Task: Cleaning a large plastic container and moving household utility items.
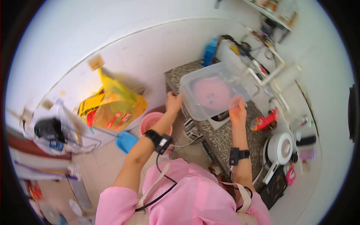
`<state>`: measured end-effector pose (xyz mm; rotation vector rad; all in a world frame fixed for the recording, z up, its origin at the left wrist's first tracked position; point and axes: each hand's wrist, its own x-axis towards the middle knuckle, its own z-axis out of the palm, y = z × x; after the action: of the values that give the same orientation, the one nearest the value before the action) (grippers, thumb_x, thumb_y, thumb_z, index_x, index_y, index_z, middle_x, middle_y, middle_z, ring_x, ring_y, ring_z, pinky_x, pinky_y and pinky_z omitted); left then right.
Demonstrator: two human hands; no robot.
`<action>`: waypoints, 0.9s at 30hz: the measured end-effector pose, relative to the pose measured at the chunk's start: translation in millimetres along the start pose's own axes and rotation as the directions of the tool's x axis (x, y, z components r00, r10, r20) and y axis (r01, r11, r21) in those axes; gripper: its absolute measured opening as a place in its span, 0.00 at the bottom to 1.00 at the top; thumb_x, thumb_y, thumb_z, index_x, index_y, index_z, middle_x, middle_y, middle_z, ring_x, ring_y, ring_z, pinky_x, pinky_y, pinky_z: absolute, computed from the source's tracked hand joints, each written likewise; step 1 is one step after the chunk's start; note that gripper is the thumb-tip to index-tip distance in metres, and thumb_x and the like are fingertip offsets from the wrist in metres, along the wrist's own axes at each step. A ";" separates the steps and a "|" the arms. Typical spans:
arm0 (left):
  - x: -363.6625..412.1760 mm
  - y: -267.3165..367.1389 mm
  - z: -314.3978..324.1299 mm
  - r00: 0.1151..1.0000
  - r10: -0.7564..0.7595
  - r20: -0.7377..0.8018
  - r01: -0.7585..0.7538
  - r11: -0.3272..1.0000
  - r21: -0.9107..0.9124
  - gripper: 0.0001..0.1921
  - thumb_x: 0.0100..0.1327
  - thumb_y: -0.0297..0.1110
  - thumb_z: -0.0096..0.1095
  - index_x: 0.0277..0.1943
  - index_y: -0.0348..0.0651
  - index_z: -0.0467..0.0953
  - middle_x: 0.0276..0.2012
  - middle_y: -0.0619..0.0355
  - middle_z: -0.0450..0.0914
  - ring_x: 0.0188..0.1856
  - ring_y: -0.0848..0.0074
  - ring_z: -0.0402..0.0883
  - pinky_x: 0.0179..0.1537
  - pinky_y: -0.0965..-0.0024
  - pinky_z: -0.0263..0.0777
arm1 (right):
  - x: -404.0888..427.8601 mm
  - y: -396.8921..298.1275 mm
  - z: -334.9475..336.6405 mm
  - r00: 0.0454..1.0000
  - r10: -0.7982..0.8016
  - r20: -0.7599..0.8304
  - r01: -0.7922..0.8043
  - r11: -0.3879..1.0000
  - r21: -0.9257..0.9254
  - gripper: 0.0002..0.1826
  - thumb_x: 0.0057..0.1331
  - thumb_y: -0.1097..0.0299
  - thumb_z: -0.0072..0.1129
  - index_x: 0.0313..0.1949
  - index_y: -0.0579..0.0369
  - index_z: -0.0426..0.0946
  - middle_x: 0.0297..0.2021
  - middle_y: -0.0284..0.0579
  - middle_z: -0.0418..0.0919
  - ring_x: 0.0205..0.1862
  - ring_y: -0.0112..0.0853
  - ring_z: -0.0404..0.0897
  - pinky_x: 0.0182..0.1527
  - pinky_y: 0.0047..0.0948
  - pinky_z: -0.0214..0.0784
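A clear plastic storage box (pixel 194 107) is held up at a tilt above the sink end of the speckled stone counter (pixel 225 137). My left hand (pixel 174 101) grips its near left edge, fingers curled at the rim. My right hand (pixel 238 108) is at its right side, fingers against the plastic. Through the box shows a round pink basin (pixel 212 91) in the sink area; a few dark spots appear on it, too blurred to name. Part of the metal sink (pixel 218 123) is visible below the box.
A blue bottle (pixel 209 53) stands at the counter's back corner. Right lie a red bottle (pixel 264 120), a white lidded pot (pixel 280 148) and a black induction cooker (pixel 273 187). A yellow plastic bag (pixel 121 108) hangs left, above a blue dustpan (pixel 126 141) and pink bucket (pixel 144 123). White pipes (pixel 277 71) line the wall.
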<state>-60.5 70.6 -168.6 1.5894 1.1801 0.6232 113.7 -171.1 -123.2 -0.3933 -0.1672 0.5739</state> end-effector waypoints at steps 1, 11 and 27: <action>-7.6 -3.3 -8.0 0.982 0.121 -0.145 -0.085 0.969 0.232 0.35 0.55 0.46 0.60 0.61 0.34 0.62 0.53 0.41 0.73 0.56 0.52 0.70 0.56 0.56 0.64 | -1.7 -6.0 28.7 1.000 -0.031 -0.004 0.030 0.979 -0.202 0.09 0.67 0.71 0.51 0.45 0.55 0.75 0.42 0.43 0.79 0.47 0.30 0.76 0.50 0.34 0.69; -137.1 60.1 -60.0 0.537 -0.173 0.825 0.621 0.744 -0.248 0.50 0.59 0.62 0.56 0.67 0.29 0.43 0.63 0.41 0.59 0.60 0.58 0.66 0.57 0.57 0.65 | -106.3 59.0 103.0 0.696 0.272 0.664 0.703 -0.447 -0.554 0.13 0.55 0.71 0.53 0.41 0.51 0.75 0.32 0.45 0.79 0.37 0.41 0.78 0.39 0.37 0.71; -25.6 -18.6 -62.8 0.533 0.183 0.826 0.731 0.392 -0.559 0.25 0.55 0.31 0.55 0.53 0.22 0.64 0.53 0.40 0.70 0.58 0.55 0.67 0.65 0.59 0.58 | -131.6 7.4 14.5 0.995 -0.084 -0.048 -0.037 0.132 -0.991 0.24 0.56 0.64 0.60 0.53 0.49 0.73 0.55 0.46 0.71 0.60 0.36 0.67 0.62 0.42 0.56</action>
<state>-130.1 73.5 -159.9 0.4520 0.2338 0.0916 -2.8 -234.3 -118.9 -1.8038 -0.4817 0.3115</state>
